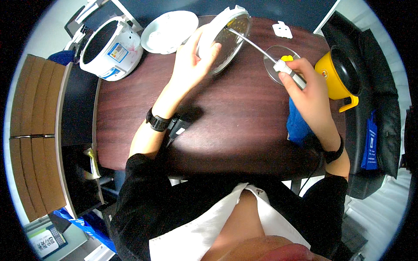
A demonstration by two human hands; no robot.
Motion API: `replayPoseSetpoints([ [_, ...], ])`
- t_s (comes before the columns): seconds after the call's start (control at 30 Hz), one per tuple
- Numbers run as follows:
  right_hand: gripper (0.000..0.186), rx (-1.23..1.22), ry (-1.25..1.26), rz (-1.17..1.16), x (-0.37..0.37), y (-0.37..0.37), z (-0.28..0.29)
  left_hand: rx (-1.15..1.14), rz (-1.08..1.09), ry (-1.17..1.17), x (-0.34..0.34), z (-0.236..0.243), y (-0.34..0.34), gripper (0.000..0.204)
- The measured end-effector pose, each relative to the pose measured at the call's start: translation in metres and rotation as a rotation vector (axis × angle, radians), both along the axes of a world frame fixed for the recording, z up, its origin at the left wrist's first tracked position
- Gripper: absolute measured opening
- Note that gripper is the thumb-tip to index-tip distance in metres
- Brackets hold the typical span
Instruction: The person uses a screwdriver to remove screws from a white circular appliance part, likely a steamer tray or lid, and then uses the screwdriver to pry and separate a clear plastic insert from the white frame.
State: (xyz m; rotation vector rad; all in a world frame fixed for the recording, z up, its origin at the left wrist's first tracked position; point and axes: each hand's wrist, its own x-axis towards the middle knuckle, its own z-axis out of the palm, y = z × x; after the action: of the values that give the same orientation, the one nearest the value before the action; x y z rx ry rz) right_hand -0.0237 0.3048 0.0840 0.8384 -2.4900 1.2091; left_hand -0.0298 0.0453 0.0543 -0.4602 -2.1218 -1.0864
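My left hand (190, 58) grips the white rim of a clear glass bowl (227, 40) and tilts it up on its edge over the dark wooden table (130, 117). My right hand (307, 89) holds the white handle of a long thin metal utensil (257, 45) whose tip reaches into the tilted bowl, where something yellow shows near the top. Just beyond my right hand lies a round glass lid (273, 61) with a yellow knob.
A white rice cooker (111, 48) stands open at the table's far left, next to a white plate (169, 31). A yellow pot (339, 74) with a dark inside sits at the right. A blue cloth (298, 126) lies under my right wrist. A small white piece (282, 29) lies at the back.
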Motion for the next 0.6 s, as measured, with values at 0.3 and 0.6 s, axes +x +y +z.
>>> replayPoseSetpoints([
  [0.3, 0.016, -0.399, -0.837, 0.257, -0.010, 0.006, 0.008, 0.033, -0.057, 0.013, -0.006, -0.005, -0.003, 0.040],
  [0.6, 0.015, -0.213, -0.636, 0.190, -0.008, 0.008, 0.009, -0.036, -0.057, -0.044, 0.000, 0.005, -0.001, 0.038],
])
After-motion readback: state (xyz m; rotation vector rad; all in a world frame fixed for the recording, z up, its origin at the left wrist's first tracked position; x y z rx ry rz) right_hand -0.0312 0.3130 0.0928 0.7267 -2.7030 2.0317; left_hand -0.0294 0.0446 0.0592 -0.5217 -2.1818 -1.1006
